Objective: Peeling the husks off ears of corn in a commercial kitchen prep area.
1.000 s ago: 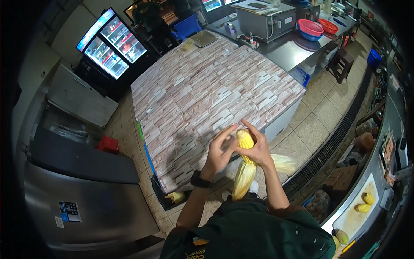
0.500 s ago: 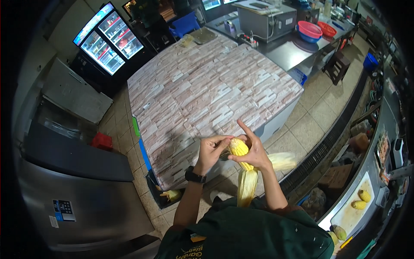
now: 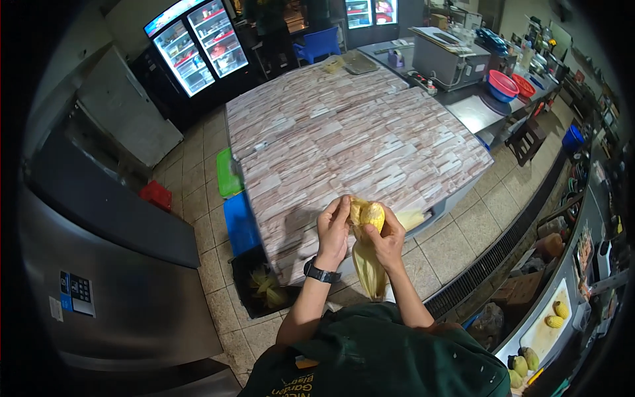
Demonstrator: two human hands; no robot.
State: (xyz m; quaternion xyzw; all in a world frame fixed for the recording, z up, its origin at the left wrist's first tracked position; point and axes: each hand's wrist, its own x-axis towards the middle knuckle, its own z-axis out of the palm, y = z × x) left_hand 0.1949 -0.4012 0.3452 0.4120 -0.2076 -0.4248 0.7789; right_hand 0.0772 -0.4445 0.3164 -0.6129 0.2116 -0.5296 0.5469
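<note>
A yellow corn cob (image 3: 374,216) is between my hands above the near edge of the table, its top bare of leaves. Pale husk leaves (image 3: 369,264) hang from it toward my shirt. With closed fingers, my left hand (image 3: 333,228), below a dark wrist watch (image 3: 321,271), grips a strip of husk beside the top of the cob. My right hand (image 3: 389,243) is wrapped round the cob from the right, thumb pressed on its front. Some husk sticks out beyond my right hand.
The large table (image 3: 357,145) has a wood-pattern cover. A black bin (image 3: 248,301) holding husks stands at its left corner, beside blue (image 3: 242,221) and green (image 3: 229,173) bins. At right, a cutting board (image 3: 544,327) carries two bare cobs (image 3: 557,313). A steel fridge (image 3: 126,298) stands left.
My left hand has gone from picking at the cob's tip to holding a husk strip pulled beside it. My right fingers have closed round the cob. The view has shifted, showing more of the bins.
</note>
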